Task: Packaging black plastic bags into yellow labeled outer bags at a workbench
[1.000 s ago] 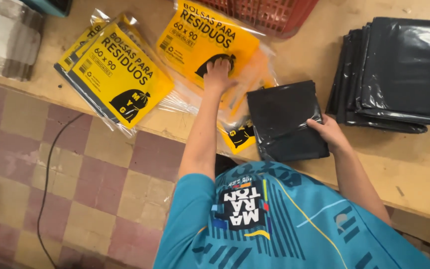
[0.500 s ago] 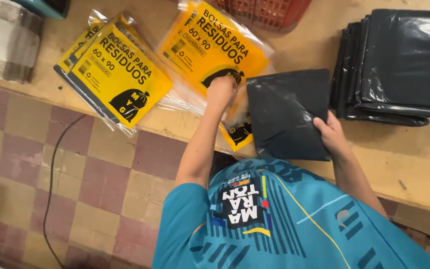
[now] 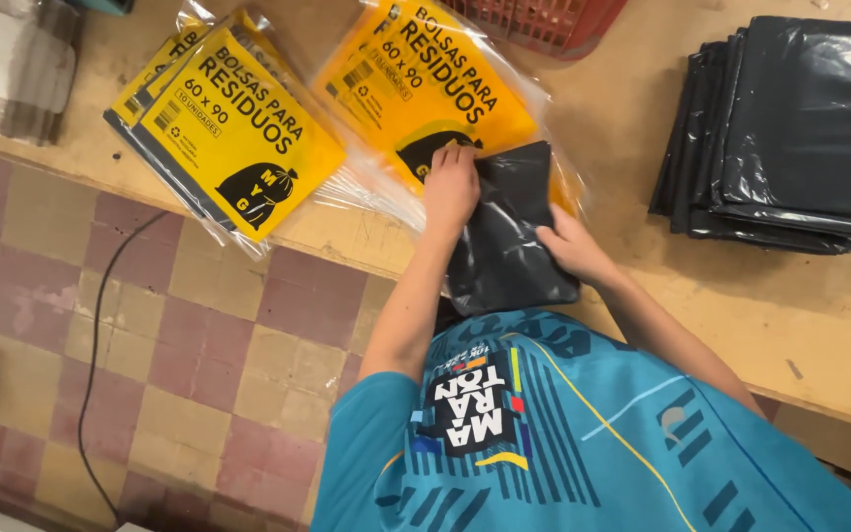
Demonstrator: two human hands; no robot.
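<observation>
- At the near edge of the wooden table (image 3: 642, 108), a folded black bag bundle (image 3: 504, 246) lies partly on a clear sleeve with a yellow label (image 3: 425, 89), its top end at the sleeve's mouth and its lower end hanging past the table edge.
- Left hand (image 3: 450, 187) lies knuckles up on the bundle's upper left corner, fingers bent and pressing down where bundle meets sleeve; whether it also pinches the film I cannot tell.
- Right hand (image 3: 573, 246) clamps the bundle's right edge, fingers curled around it.
- Just left, two more labelled yellow packs (image 3: 233, 128) lie stacked and overhang the table edge above the tiled floor (image 3: 150, 365).
- Well apart on the right sits a stack of folded black bags (image 3: 790, 128); a red basket (image 3: 544, 20) stands at the far side.
- Risk, as I judge it: the slippery bundle could unfold or snag the thin film at the opening and tear it, and the overhanging packs could slide to the floor if nudged.
</observation>
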